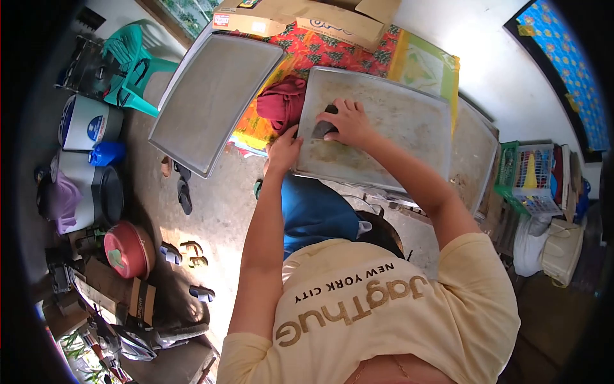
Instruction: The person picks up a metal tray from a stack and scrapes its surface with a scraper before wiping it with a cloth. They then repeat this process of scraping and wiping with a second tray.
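A grey metal baking tray (390,121) with a raised rim and brownish stains lies in front of me on the table. My right hand (353,123) is closed over a dark scrubbing pad (324,128), pressed against the left part of the tray. My left hand (285,151) grips the tray's near left edge, its fingers partly hidden. Beside that hand, a dark red cloth (283,102) lies bunched against the tray's left side. Further left rests a second grey tray (217,96), tilted, with nothing touching it.
A cardboard box (339,25) stands at the back on a red patterned tablecloth (320,48). Another tray (474,144) shows at the right, near plastic baskets (534,169). On the left are a green chair (133,67), a red basin (125,249) and slippers (184,195) on the floor.
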`<state>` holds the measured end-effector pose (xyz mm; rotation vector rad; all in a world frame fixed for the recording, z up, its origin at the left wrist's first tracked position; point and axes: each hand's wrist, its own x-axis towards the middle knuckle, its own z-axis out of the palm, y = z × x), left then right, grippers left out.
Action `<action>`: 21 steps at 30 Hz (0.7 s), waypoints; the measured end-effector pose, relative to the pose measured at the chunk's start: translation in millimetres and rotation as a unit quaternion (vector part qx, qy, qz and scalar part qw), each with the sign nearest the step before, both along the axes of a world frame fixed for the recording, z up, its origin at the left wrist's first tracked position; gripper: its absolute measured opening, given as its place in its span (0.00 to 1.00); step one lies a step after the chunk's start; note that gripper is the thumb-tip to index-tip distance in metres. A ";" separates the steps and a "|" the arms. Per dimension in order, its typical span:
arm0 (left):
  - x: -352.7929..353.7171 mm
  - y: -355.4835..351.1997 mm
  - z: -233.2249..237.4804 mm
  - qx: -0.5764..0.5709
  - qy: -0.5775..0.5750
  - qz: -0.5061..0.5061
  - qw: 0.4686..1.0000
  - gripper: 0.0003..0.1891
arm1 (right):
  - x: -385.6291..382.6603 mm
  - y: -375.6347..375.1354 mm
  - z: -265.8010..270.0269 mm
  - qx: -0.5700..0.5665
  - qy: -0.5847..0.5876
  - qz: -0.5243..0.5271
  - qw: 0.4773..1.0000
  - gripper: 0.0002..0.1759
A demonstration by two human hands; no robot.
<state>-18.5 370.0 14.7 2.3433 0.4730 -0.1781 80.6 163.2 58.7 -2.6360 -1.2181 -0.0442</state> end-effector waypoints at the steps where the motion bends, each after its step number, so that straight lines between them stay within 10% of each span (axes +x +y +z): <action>1: 0.9 1.1 -1.5 -0.001 -0.006 -0.003 1.000 0.26 | 1.4 -5.0 -1.5 -0.006 -0.009 -0.017 1.000 0.29; 13: -2.1 1.2 -6.9 0.003 -0.023 0.001 1.000 0.26 | 68.8 -208.1 -8.6 -0.039 -0.008 -0.582 0.812 0.34; 21: -1.6 2.5 -14.9 0.020 -0.033 -0.001 0.999 0.27 | 78.1 -184.5 -6.0 -0.076 -0.039 -0.482 0.872 0.29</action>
